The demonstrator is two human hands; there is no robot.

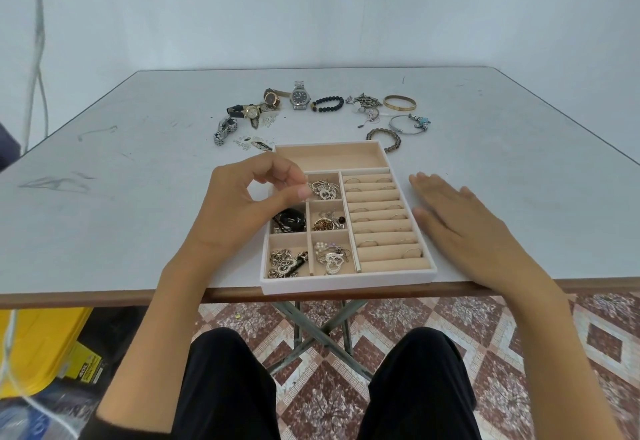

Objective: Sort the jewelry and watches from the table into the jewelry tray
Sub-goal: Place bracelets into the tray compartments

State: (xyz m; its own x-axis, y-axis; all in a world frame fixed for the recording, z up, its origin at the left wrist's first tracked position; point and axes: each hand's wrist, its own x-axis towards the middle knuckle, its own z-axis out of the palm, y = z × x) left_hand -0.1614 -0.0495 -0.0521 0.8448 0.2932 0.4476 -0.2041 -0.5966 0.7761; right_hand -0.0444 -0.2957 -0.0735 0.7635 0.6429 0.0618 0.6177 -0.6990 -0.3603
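- left hand [249, 197]: thumb and forefinger pinched together on a silver piece [322, 190], at the left edge of the top small compartment in the tray's 2nd column. Other fingers are curled.
- right hand [460, 224]: flat, fingers straight, palm down on the table [104, 162] just beside the tray's right wall. It holds nothing.
- jewelry tray [346, 283]: sits at the near table edge. It has 6 small compartments on the left, ring rolls [381, 224] with thin rings on the right, and 1 long compartment across the far end.
- small compartments hold: black item [289, 221], gold-brown cluster [327, 223], silver chain pile [284, 263], silver heart pieces [332, 259].
- unsorted on the table beyond the tray, 4 watches: steel watch [299, 96], rose-gold watch [273, 96], black-strap watch [249, 112], steel-link watch [223, 129].
- also out there: black bead bracelet [328, 103], silver tangle [365, 103], gold bangle [400, 102], charm bangle [410, 124], and brown bead bracelet [383, 139] near the tray's far right corner.
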